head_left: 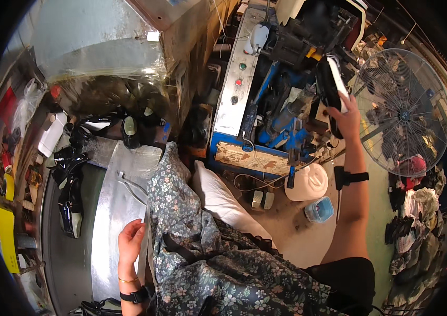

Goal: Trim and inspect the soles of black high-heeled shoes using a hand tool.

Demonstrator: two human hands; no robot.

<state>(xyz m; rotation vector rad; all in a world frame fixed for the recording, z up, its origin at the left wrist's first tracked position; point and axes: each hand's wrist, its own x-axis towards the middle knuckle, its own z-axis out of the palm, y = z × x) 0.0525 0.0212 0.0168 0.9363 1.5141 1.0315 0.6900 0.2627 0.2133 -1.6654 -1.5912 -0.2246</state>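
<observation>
At the upper right, my right hand (pixel 347 117) grips a black shoe with a white sole (pixel 335 73), thumb on one side and fingers on the sole. The shoe is upright, toe away from me, beside a blue machine (pixel 286 124). My left hand (pixel 130 243) is at the edge of a metal-topped bench (pixel 108 231), its fingers curled together and nothing visible in them. Just beyond it on the bench lies a pair of metal pincers (pixel 131 188). Glossy black shoes (pixel 69 203) lie along the left of the bench, several of them.
A control panel (pixel 235 95) with green and red buttons runs along the machine's left. A large caged fan (pixel 403 113) stands to the right. On the floor are a cream plastic jug (pixel 306 183) and a blue tub (pixel 319 209). Cloth rags (pixel 417 226) are heaped at far right.
</observation>
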